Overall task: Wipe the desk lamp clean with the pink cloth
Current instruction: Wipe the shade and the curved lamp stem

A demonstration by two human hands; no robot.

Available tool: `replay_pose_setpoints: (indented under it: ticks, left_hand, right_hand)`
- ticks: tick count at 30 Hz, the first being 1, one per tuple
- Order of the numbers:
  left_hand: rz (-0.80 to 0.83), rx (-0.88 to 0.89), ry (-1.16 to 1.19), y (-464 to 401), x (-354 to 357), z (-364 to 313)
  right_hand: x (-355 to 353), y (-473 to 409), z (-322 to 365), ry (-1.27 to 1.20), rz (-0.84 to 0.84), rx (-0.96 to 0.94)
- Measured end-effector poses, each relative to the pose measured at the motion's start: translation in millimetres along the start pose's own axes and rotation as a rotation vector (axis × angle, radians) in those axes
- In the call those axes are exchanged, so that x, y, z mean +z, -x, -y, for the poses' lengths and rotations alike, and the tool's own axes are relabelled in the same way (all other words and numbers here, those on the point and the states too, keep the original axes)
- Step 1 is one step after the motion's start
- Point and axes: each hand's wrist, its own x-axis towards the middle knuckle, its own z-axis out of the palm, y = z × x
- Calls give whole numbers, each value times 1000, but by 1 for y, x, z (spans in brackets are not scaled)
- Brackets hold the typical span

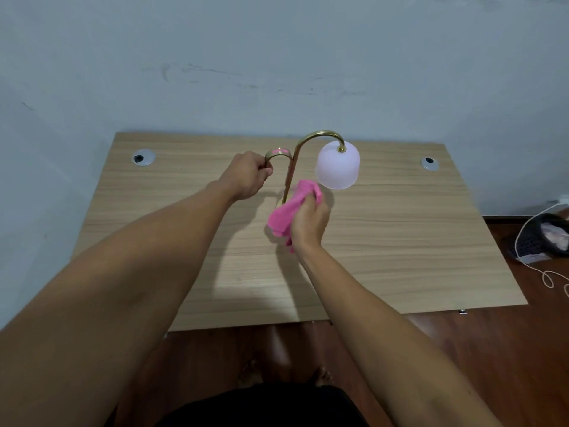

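Now, step: wiping the low part of the brass stem
Lamp point(320, 140): mid-desk point(400, 241), toward the far edge; shade point(338, 165) hangs right of the stem
Left hand point(244, 177): clenched on the small brass loop point(277, 153) left of the stem, steadying the lamp
Right hand point(309, 221): grasping the bunched cloth point(292, 208), pressed against the stem's foot, just below the shade
Doing it well, I judge: keep the left hold firm, wrap cloth round the stem, slide along it, avoid knocking the shade
Base: hidden behind cloth, cannot tell its state
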Motion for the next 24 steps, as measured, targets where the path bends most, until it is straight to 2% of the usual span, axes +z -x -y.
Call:
replay_pose_setpoints:
  ticks: [3, 5, 7, 9, 12, 16, 17, 21, 24]
  left_hand:
    - [-15, -12, 93, 3, 3, 3]
    - [-33, -50, 193, 6, 7, 8]
    - [-46, -74, 279, 11, 11, 11]
    - [-59, -74, 321, 18, 12, 11]
    - [-68, -55, 270, 25, 12, 8]
    - [-79, -22, 234, 25, 12, 15]
    - [-80, -21, 234, 24, 13, 16]
    - [-65, -13, 227, 28, 12, 11]
    - [-71, -13, 211, 28, 10, 12]
  right_hand:
    - [0, 16, 26, -119, -118, -357]
    - [7, 18, 34, -62, -50, -587]
    - [19, 13, 35, 91, 86, -725]
    - [28, 7, 30, 255, 156, -753]
    - [36, 7, 31, 621, 125, -800]
    - [33, 0, 29, 996, 182, -999]
    - [31, -2, 27, 1023, 197, -1011]
    - [38, 14, 35, 854, 149, -807]
    - [39, 12, 39, 840, 155, -866]
